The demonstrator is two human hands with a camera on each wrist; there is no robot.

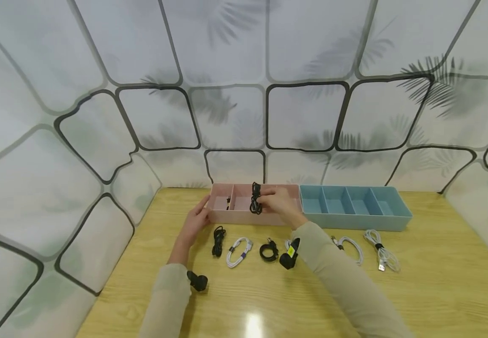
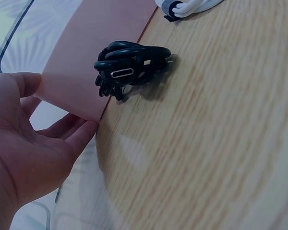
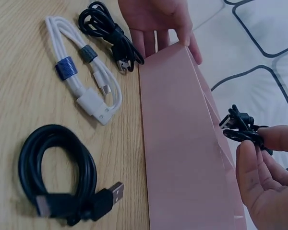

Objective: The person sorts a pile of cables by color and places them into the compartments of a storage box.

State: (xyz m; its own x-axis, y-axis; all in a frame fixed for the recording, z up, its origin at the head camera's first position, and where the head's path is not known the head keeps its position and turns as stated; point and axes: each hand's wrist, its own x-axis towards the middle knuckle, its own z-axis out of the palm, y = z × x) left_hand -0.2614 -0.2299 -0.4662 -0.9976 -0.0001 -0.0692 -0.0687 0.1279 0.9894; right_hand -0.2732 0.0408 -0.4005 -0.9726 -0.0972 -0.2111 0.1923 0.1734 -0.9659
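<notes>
My right hand [image 1: 281, 203] pinches a coiled black USB cable [image 1: 255, 204] between thumb and fingers, above the pink divided box [image 1: 239, 217]. In the right wrist view, the USB plug of this cable [image 3: 240, 129] points away from the fingertips. My left hand [image 1: 195, 221] grips the left end of the pink box, as the left wrist view also shows, thumb and fingers at its corner. A small dark cable [image 1: 228, 203] is partly visible in the leftmost pink compartment. My right hand and forearm hide part of the box's right side.
A blue divided box [image 1: 355, 222] adjoins the pink one on the right. In front lie a black cable bundle [image 1: 218, 241], a white cable [image 1: 238, 253], a black coiled cable [image 1: 268, 251] and white cables [image 1: 352, 246] [image 1: 382, 253] to the right. A patterned curtain [image 1: 235, 117] stands behind.
</notes>
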